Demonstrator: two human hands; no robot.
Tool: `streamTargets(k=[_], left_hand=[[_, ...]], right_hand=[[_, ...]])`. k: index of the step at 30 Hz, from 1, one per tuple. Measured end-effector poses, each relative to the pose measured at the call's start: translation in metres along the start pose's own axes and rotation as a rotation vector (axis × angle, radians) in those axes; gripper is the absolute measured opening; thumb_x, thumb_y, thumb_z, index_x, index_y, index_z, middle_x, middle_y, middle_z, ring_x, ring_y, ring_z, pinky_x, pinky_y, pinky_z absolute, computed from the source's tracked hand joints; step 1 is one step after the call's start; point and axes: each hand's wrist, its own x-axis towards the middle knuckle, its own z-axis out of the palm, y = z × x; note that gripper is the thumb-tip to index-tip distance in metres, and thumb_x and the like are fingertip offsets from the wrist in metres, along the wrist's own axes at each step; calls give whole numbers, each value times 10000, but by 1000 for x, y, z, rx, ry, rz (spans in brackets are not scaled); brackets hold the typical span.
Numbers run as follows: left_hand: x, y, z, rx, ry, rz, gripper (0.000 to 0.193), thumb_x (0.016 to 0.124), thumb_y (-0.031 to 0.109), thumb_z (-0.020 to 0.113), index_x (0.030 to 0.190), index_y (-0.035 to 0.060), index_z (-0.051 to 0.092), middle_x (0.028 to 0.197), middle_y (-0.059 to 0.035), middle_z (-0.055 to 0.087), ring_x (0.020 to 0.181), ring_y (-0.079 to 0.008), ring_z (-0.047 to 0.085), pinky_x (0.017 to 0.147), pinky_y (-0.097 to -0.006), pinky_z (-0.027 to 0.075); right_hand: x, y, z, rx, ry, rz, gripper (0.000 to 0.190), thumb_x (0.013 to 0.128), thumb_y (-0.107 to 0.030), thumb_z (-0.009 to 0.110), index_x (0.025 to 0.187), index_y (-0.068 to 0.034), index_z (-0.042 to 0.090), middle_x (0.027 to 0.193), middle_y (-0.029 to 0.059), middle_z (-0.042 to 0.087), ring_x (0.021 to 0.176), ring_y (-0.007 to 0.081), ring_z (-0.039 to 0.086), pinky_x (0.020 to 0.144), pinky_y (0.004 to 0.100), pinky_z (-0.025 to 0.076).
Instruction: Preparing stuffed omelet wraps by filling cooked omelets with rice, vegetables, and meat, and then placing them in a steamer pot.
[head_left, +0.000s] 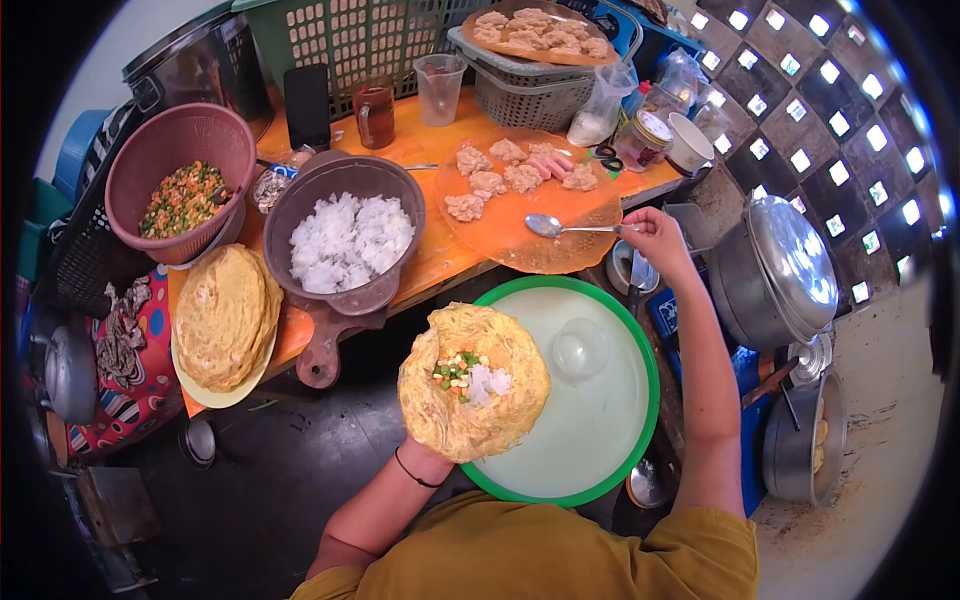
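On my left hand (431, 455), mostly hidden beneath it, lies a thin egg crepe (517, 352) cupped around diced mixed vegetables (454, 375) and a clump of white rice (489, 385). My right hand (651, 229) pinches the handle end of a metal spoon (544, 225), whose bowl is over an orange plate (487, 232) bearing several lumps of minced meat (523, 178) and pink sausage pieces (551, 166). A brown plastic bowl (409, 187) holds white rice. Behind the crepe is a green-rimmed round tray (651, 382) with a small clear plastic bowl (581, 349) on it.
Stacked crepes (225, 322) lie on a plate at left, near a pink colander (127, 217) of diced vegetables. A glass mug (374, 116), plastic cup (439, 90) and grey basket (525, 101) stand along the back. A lidded pot (780, 270) and open pot (780, 457) are at right.
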Motion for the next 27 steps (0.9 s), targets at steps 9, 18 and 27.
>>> streamTargets(k=[9, 18, 27], left_hand=[[23, -13, -7, 95, 93, -17, 735, 947, 643, 450, 1491, 148, 424, 1509, -134, 451, 1352, -351, 472, 1114, -563, 394], [22, -15, -2, 231, 211, 62, 741, 947, 646, 445, 1493, 145, 428, 1522, -142, 435, 1360, -356, 461, 1127, -557, 378], [11, -6, 7, 182, 157, 44, 737, 945, 655, 439, 1492, 162, 426, 1507, -131, 455, 1351, -352, 475, 1114, -568, 394]], right_hand=[[15, -12, 27, 300, 191, -190, 216, 1024, -182, 548, 1051, -29, 697, 722, -38, 556, 635, 33, 514, 557, 194, 412], [38, -13, 10, 31, 354, -340, 224, 1034, -178, 518, 1020, -17, 673, 712, 31, 611, 637, 88, 574, 598, 262, 471], [57, -12, 6, -684, 453, -512, 252, 840, -194, 715, 1056, -67, 692, 989, 128, 685, 982, 312, 642, 865, 423, 504]])
